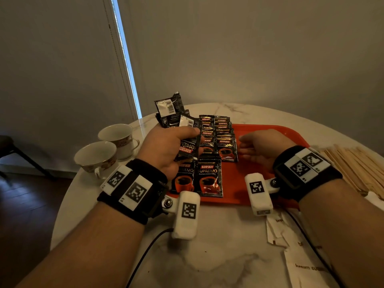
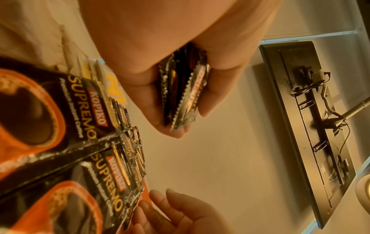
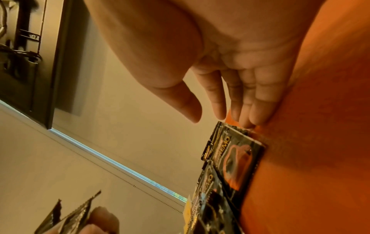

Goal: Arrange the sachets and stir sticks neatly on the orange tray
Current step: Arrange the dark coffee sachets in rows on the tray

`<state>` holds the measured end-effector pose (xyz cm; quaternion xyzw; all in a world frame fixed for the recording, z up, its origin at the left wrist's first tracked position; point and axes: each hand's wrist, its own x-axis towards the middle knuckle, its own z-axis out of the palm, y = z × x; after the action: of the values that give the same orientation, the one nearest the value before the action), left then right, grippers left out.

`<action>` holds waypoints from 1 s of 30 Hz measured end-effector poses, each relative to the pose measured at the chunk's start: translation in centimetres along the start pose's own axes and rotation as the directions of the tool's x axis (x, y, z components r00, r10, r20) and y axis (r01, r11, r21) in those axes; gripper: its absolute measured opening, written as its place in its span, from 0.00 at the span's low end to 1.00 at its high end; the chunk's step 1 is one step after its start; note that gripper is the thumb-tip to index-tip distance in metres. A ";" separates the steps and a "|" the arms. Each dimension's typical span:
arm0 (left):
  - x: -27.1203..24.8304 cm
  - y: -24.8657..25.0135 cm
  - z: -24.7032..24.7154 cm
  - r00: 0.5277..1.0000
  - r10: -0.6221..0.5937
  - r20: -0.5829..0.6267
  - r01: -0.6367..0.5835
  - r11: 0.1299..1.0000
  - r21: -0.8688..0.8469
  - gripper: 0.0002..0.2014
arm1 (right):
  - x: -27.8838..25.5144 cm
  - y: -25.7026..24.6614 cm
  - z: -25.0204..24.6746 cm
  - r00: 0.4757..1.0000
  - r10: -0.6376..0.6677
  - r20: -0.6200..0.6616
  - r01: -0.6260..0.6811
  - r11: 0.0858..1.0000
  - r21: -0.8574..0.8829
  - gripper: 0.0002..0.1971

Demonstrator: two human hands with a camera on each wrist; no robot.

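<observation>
From the head view, my left hand (image 1: 166, 146) grips a fanned bunch of sachets (image 1: 176, 115) above the orange tray (image 1: 239, 183), where more sachets lie in overlapping rows (image 1: 216, 140); stir sticks (image 1: 353, 163) lie right of the tray. In the left wrist view, my fingers (image 2: 212, 95) clamp the bunch. In the right wrist view, my right hand (image 3: 230, 79) is loosely spread, its fingertips (image 3: 248, 121) at a row's edge.

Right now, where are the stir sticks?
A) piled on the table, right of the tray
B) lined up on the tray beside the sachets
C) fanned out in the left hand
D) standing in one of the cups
A: the stir sticks lie in a loose pile on the table, right of the tray; the left hand holds only sachets.
</observation>
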<state>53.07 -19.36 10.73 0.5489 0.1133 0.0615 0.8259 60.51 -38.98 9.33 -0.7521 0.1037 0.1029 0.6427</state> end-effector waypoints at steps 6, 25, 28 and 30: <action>0.1 -0.3 0.0 0.999 -0.034 0.040 0.033 0.999 0.032 0.11 | -0.4 -0.4 0.0 1.000 -0.023 0.015 0.022 0.999 0.037 0.04; 0.1 -0.2 0.1 0.998 -0.057 -0.007 0.057 0.997 -0.052 0.17 | -3.2 -3.1 0.3 0.821 -0.565 0.080 0.523 0.801 0.292 0.07; -0.1 -0.1 0.2 0.999 -0.019 -0.026 0.017 0.997 -0.080 0.20 | -4.2 -3.0 0.8 0.736 -0.660 0.151 0.676 0.730 -0.099 0.06; -0.3 -0.1 0.3 1.000 0.011 0.001 -0.011 0.997 -0.073 0.17 | -4.8 -2.8 1.5 0.713 -0.653 0.255 0.700 0.676 -0.229 0.05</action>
<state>52.89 -19.75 10.83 0.5191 0.1075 0.0697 0.8451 56.66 -36.92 13.08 -0.8172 -0.2493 -0.0710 0.5148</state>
